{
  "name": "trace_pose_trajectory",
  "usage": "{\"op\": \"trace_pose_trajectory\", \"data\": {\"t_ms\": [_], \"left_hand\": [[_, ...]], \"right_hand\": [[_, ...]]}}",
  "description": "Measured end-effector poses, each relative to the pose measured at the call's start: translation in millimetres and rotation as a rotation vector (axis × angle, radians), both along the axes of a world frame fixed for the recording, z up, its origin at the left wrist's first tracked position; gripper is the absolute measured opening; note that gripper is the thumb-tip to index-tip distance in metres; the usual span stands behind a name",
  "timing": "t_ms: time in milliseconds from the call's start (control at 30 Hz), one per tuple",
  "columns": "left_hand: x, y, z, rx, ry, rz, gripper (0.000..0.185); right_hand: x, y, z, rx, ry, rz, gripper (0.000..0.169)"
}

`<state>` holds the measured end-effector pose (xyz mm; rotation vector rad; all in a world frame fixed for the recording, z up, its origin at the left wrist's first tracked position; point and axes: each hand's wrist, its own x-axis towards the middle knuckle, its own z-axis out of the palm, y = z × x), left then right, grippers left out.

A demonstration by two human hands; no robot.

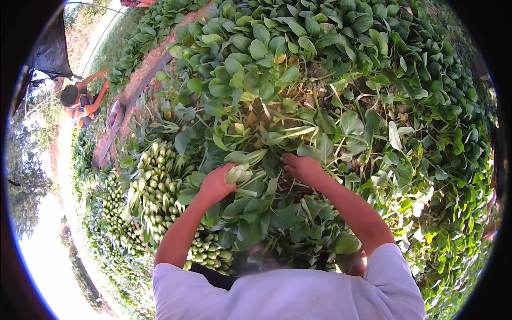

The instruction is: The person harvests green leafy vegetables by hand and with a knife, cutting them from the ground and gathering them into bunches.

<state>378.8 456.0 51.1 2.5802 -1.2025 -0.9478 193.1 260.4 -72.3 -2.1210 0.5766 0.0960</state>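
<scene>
My left hand [216, 183] is closed around a bok choy [239, 173], its pale trimmed-looking base facing right between thumb and fingers. My right hand [303, 169] reaches in from the right, low among the plants. Its fingertips meet a dark green leaf [273, 163], and whether they grip anything is hidden. Loose leaves and pale stalks [294, 133] lie on the ground just beyond both hands. To the left of my left hand, many harvested bok choy [158, 188] are piled with their whitish bases turned up.
Standing leafy greens [320, 28] fill the far side and the right. Another pile of bok choy [120, 216] lies farther left. A person in a striped shirt [80, 112] crouches at upper left beside a metal basin [116, 114]. A dirt furrow [138, 82] separates the beds.
</scene>
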Motion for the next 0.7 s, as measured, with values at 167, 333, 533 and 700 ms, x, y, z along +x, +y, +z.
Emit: {"op": "trace_pose_trajectory", "data": {"t_ms": [167,333,533,700], "left_hand": [[-13,7,13,-0.116,-0.177,-0.071,0.057],[-21,-1,33,-0.229,-0.234,-0.316,0.060],[-9,-32,117,-0.533,0.186,0.234,0.055],[-1,-85,119,-0.207,0.288,0.010,0.061]], "right_hand": [[17,-13,18,0.819,-0.080,-0.438,0.039],[43,3,57,1.162,-0.447,-0.448,0.034],[40,-18,100,0.525,-0.671,-0.563,0.026],[36,0,122,1.134,-0.736,-0.380,0.024]]}}
